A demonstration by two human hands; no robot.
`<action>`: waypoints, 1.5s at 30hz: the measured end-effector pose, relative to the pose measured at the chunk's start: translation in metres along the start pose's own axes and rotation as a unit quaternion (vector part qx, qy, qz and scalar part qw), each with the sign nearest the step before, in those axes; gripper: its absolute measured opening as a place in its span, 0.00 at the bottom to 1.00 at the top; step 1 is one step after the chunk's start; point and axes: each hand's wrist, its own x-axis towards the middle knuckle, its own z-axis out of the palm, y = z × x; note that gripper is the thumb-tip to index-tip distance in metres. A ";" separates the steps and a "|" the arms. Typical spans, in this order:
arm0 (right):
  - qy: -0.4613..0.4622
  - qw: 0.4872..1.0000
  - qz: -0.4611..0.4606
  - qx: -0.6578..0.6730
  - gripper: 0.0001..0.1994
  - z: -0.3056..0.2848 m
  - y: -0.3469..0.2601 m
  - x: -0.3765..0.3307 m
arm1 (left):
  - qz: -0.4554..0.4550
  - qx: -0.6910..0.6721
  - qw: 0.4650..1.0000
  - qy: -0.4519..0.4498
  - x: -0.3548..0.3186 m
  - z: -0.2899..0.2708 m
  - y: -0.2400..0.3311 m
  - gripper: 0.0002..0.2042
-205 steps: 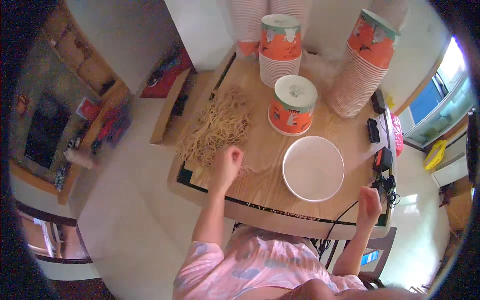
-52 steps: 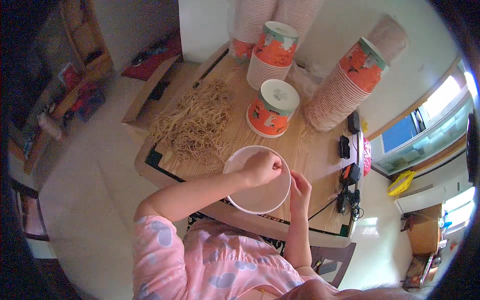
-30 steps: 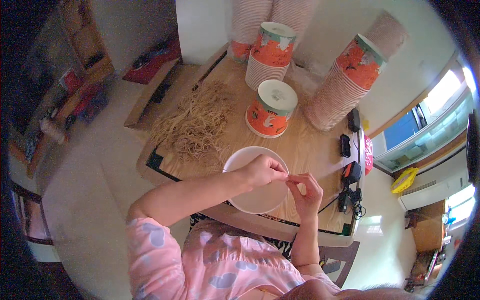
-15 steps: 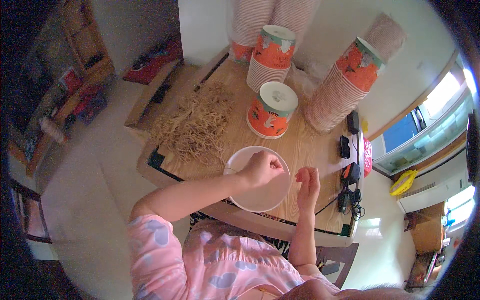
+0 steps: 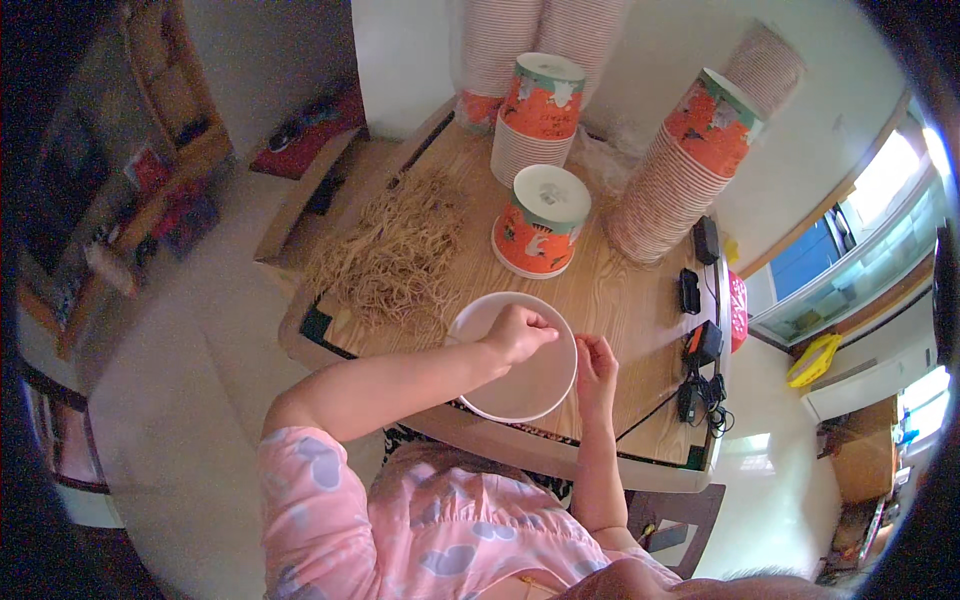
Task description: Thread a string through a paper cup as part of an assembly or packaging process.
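Observation:
A paper bucket (image 5: 530, 388) with a white inside stands mouth up at the table's near edge. My left hand (image 5: 518, 335) hangs over its opening, thumb and fingers pinched together; whatever is between them is too small to make out. Beside the bucket's right rim is my right hand (image 5: 597, 370), its fingers closed and their tips close to the rim. What they pinch, if anything, cannot be seen. To the left lies a loose heap of tan, string-like strands (image 5: 395, 255), reaching near the bucket's left side.
Just beyond stands an upturned orange and green paper bucket (image 5: 540, 238). Farther back rise a nested bucket stack (image 5: 535, 150), a taller leaning stack (image 5: 665, 190) and wrapped stacks (image 5: 500, 50). Black adapters with cords (image 5: 700, 395) lie along the table's right edge.
My right hand has moved left and slightly down to the bucket's rim. My left hand has shifted slightly, staying pinched above the opening.

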 end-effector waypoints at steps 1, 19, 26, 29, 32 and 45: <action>0.001 1.000 0.000 0.001 0.05 -0.001 0.001 0.000 | 0.000 0.003 1.000 -0.005 0.000 -0.001 -0.001 0.07; -0.024 1.000 0.008 0.009 0.07 -0.002 -0.008 -0.003 | -0.006 -0.014 1.000 -0.001 -0.006 0.003 0.005 0.07; -0.033 0.998 0.028 0.036 0.09 -0.001 -0.006 0.000 | 0.029 0.001 1.000 0.008 -0.005 0.006 0.004 0.06; -0.033 0.998 0.029 0.039 0.08 -0.002 -0.005 0.001 | 0.033 0.006 0.999 0.012 -0.005 0.006 0.005 0.06; -0.034 0.998 0.025 0.041 0.08 -0.002 0.000 0.001 | 0.025 0.023 0.999 0.021 -0.004 0.006 0.002 0.06; -0.043 0.950 -0.224 -0.212 0.10 -0.008 -0.059 -0.012 | -0.040 -0.047 0.994 -0.094 -0.041 -0.008 0.051 0.06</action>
